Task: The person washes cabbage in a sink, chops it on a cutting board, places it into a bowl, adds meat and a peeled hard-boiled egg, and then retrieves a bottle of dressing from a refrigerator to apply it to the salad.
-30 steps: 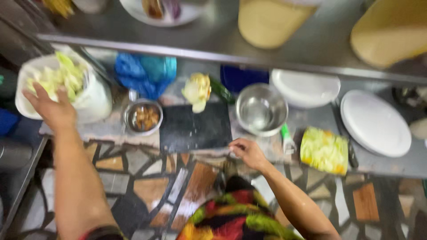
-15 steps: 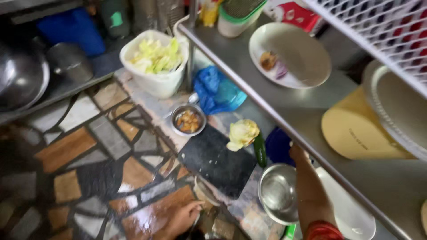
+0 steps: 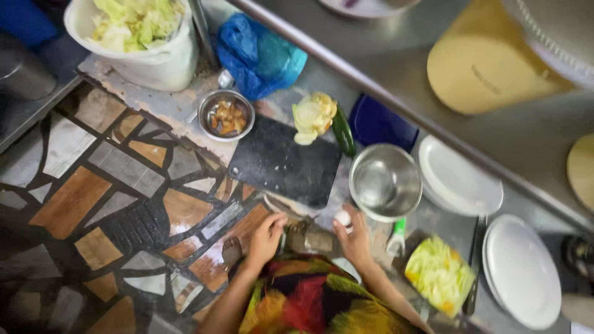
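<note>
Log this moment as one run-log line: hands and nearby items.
left hand: by brownish object, contact unclear | right hand: holds small white round item | nearby: steel bowl, black cutting board

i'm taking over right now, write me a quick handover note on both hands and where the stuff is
Left hand: resting on the near edge of the low counter, beside a small dark blurred object; whether its grip is closed on anything cannot be told.
Right hand: grip closed on a small white round object, just below the empty steel mixing bowl.
Black rectangular cutting board: bare, with a pale cabbage piece and a dark green vegetable at its far edge.
Small steel bowl of brown scraps to the board's left; white bucket of cabbage leaves beyond it.
Yellow tray of shredded cabbage lies to the right.
The cabbage piece is uncut.
</note>
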